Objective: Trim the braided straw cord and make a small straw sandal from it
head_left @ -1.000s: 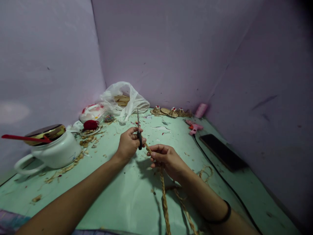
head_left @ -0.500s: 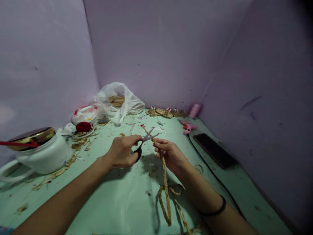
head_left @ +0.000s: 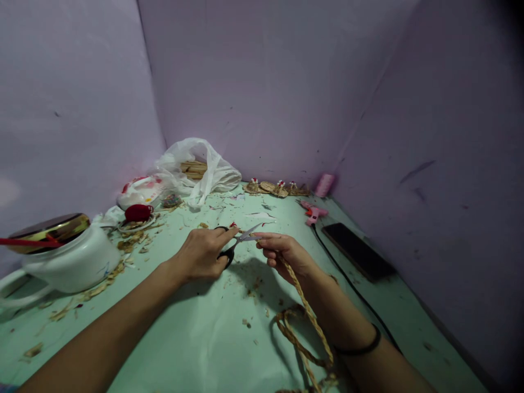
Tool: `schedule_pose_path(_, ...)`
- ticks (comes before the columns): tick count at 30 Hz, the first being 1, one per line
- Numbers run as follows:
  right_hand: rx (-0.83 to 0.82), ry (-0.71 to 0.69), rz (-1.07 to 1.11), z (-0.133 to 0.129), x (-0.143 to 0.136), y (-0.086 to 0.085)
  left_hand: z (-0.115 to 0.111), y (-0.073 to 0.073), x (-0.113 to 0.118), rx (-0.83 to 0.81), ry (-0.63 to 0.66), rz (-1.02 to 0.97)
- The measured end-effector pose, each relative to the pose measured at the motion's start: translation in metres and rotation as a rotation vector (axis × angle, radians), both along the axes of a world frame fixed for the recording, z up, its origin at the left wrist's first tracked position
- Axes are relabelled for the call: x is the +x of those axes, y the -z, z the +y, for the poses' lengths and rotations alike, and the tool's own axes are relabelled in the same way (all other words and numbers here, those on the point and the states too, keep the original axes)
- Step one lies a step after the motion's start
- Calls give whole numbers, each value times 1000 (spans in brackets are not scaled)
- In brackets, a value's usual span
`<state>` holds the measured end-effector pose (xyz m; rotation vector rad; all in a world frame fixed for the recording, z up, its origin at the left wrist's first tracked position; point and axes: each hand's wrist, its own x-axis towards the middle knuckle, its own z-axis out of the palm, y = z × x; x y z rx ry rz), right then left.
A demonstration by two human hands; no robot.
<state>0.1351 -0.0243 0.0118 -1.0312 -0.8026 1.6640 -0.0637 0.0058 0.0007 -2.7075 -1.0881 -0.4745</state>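
Observation:
My left hand (head_left: 203, 252) is closed on a pair of scissors (head_left: 242, 239) with black handles, the blades parted and pointing right. Pinched in my right hand (head_left: 289, 256) is a braided straw cord (head_left: 303, 295). Its long tail hangs past my wrist and loops down onto the table. Between the hands the cord's end runs left past the blades toward a small red tip (head_left: 233, 225) by my left fingers. Whether the blades touch the cord is hard to make out.
A white mug (head_left: 73, 262) stands left, with a plastic bag (head_left: 196, 174) behind. Small woven hats (head_left: 280, 189) line the back wall. At the right are a pink spool (head_left: 325, 185), a pink glue gun (head_left: 314, 213), its black cable and a phone (head_left: 358, 251). Straw scraps litter the table (head_left: 196, 338).
The cord's end has turned from pointing away to lying leftward by the scissors. Its hanging part has swung right. My left hand has shifted slightly left and still holds the scissors.

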Motion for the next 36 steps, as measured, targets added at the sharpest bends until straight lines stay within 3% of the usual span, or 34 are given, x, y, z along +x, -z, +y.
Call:
schedule_pose_path(13, -6, -45, 2, -1, -2, 1, 3, 2, -2, -143, 76, 12)
schedule_pose_path(19, -27, -11, 53, -1, -3, -2, 3, -2, -3, -253, 138, -148)
schedule_pose_path(23, -73, 24, 102, 0, -2, -3, 3, -3, -4, -223, 83, -275)
schedule_pose_path(30, -50, 58, 116, 0, -4, 6, -7, -2, 8, -46, -45, -16)
schedule_pose_path(36, -28, 130, 67, -4, -12, 9, -13, -3, 12, -8, -103, 86)
